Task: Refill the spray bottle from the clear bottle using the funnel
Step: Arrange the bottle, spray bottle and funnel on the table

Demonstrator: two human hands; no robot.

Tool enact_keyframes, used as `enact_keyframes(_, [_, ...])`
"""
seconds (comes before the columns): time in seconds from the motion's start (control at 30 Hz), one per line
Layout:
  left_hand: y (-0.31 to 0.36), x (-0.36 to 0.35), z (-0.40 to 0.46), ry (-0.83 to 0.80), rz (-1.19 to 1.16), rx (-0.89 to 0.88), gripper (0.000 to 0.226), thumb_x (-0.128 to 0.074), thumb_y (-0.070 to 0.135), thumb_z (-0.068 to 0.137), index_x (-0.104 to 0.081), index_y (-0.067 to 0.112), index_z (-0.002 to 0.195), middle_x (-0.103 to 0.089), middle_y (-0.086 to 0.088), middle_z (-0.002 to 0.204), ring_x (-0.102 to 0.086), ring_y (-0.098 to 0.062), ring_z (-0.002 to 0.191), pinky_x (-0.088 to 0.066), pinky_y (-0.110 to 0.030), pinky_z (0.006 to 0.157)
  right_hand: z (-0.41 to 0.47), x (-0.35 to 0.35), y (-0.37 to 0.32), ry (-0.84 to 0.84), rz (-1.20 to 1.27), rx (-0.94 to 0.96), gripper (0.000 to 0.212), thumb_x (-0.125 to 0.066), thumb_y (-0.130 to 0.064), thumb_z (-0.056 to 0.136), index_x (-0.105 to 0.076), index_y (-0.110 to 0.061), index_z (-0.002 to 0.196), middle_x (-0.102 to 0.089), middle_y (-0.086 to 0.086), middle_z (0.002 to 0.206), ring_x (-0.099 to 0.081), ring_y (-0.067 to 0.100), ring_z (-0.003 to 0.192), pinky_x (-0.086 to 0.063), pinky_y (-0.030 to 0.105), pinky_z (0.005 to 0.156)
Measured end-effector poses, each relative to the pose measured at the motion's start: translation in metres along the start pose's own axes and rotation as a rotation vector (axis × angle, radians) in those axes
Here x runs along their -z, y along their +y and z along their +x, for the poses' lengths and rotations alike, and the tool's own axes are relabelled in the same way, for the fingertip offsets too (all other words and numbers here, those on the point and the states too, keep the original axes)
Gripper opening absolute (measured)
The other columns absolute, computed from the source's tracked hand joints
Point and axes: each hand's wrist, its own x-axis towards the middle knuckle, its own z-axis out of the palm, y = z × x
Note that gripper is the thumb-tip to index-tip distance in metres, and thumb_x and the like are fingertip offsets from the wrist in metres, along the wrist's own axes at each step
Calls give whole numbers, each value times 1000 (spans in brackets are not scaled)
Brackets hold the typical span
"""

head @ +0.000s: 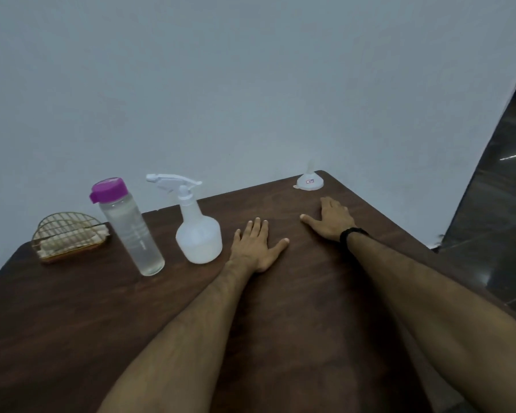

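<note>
We are at the start of the refill; nothing has been opened or moved into place. Our left hand (258, 247) lies flat on the brown table (72, 308), fingers straight and spread, holding nothing, just beside the spray bottle (197, 226). Our right hand (331, 219) also rests palm-down with fingers extended and empty, a black band (353, 234) on its wrist.

The spray bottle stands upright with its white trigger head screwed on; a low level of liquid shows in its base. The clear bottle (128, 231), purple cap (108, 189) on, stands upright to its left and looks nearly full. The funnel (309, 181) sits mouth-down, spout up, at the far right corner, near our right hand but not touching it. A wire napkin holder (69, 236) sits at far left.

Judgement: the next move calls for unscrewing the trigger head, one hand steadying the body, then seating the funnel spout in the neck before uncapping the clear bottle.
</note>
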Motion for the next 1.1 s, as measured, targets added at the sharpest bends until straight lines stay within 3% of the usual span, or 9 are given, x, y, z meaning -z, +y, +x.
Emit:
enact_keyframes(0.17, [2,3,43,7,10,29,89,-19,77,93,-4,22,162,3,-2,169,4,-20,156,2,-49,124,54,-3,0,79,267,-109,112,-68,-67,78,-16,-7,157,-21,10,164,-22,27,151,-20,41,122])
enact_keyframes(0.3, [2,-4,54,45,16,17,88,-17,77,93,-5,23,161,1,-2,169,3,-19,156,1,-49,125,96,-5,-4,188,541,-189,123,-76,-74,58,-27,-13,152,-41,7,153,-39,28,141,-37,46,114])
enact_keyframes(0.4, [-1,-7,57,55,20,6,87,-16,77,93,-5,24,161,1,-2,169,2,-19,156,1,-48,125,120,-7,-4,174,536,-154,105,-79,-65,65,-35,-18,149,-50,6,147,-49,28,133,-41,45,111])
enact_keyframes(0.5, [-1,-6,57,58,27,6,88,-16,77,93,-5,24,161,1,-2,169,2,-19,156,1,-48,125,126,-11,-2,143,418,-98,74,-78,-55,70,-51,-23,130,-60,2,128,-57,26,120,-46,41,102])
enact_keyframes(0.63, [1,-5,49,57,18,14,86,-16,75,94,-6,22,162,0,-3,169,2,-20,156,1,-47,125,106,-16,-13,87,383,-20,71,-78,-53,72,-52,-21,130,-59,1,124,-58,20,111,-44,29,82])
enact_keyframes(0.7, [3,-6,42,57,13,17,84,-17,72,96,-7,21,162,0,-4,169,2,-20,156,1,-46,125,91,-19,-20,67,351,9,71,-75,-57,70,-52,-23,127,-59,-1,122,-59,19,109,-43,29,80])
enact_keyframes(1.1, [-42,-9,-83,57,-22,-48,81,-22,70,98,-9,22,162,-1,-3,169,0,-18,156,0,-39,125,-36,-46,-97,19,374,181,64,-74,-49,76,-49,-26,131,-59,-2,123,-58,18,111,-49,35,91])
